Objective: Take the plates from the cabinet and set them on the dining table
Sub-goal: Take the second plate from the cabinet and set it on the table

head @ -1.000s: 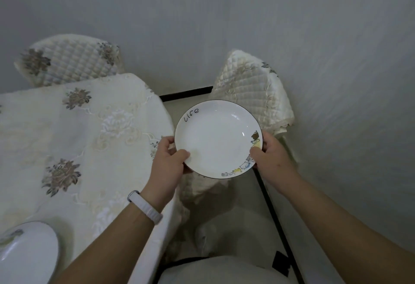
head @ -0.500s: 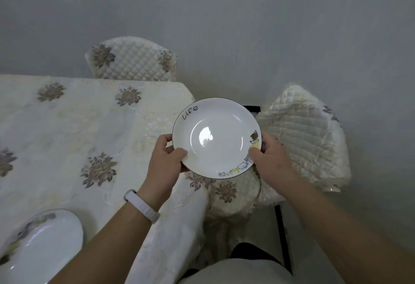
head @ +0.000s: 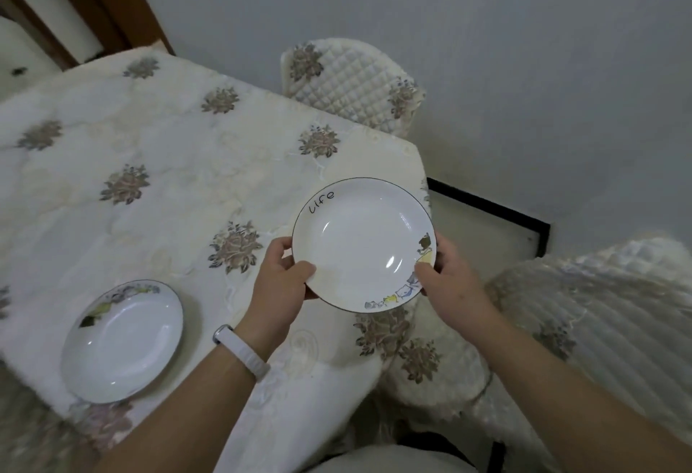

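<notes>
lower left: resting plate [head: 123, 341] flat on the flowered surface [head: 168, 158]. centre: left grip [head: 277, 293] and right grip [head: 449, 285], thumbs curled over opposite rims of held plate [head: 359, 244], hovering at the surface's right corner. upper centre: quilted chair [head: 352, 87].

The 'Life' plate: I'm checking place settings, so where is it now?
Head view, centre-right: the 'Life' plate is held between left hand and right hand over the right corner of the table.

The held plate [head: 363, 244] has moved left, over the table's [head: 149, 173] right edge. The second plate [head: 123, 341] now shows fully.
</notes>
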The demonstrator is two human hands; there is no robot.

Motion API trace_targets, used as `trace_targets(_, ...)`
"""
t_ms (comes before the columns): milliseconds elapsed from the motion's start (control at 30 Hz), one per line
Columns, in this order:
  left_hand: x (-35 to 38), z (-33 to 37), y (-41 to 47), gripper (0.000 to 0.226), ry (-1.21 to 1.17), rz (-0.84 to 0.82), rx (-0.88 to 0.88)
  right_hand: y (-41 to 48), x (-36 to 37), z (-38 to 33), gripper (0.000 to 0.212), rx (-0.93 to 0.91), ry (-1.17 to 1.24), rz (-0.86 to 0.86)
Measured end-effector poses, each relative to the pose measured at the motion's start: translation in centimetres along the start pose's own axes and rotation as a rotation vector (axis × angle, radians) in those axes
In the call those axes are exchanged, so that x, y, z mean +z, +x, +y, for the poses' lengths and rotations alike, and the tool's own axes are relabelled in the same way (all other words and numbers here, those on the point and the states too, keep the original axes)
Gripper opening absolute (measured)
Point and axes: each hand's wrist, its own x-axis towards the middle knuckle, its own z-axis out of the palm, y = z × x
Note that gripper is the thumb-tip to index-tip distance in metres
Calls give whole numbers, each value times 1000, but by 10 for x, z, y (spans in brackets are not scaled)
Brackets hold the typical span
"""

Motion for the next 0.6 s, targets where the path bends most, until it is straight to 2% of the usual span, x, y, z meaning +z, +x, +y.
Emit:
trace_targets(333,21,-39,32,36,-30,258,-118,87,6,45,37,-11,-103,-241)
trace_targets(500,23,-69,45,36,-14,313,-207,114,21,75,32,42,-194,-331)
trace_targets(600,21,-89,51,35,-14,351,-275,121,31,91,36,78,-240,-375)
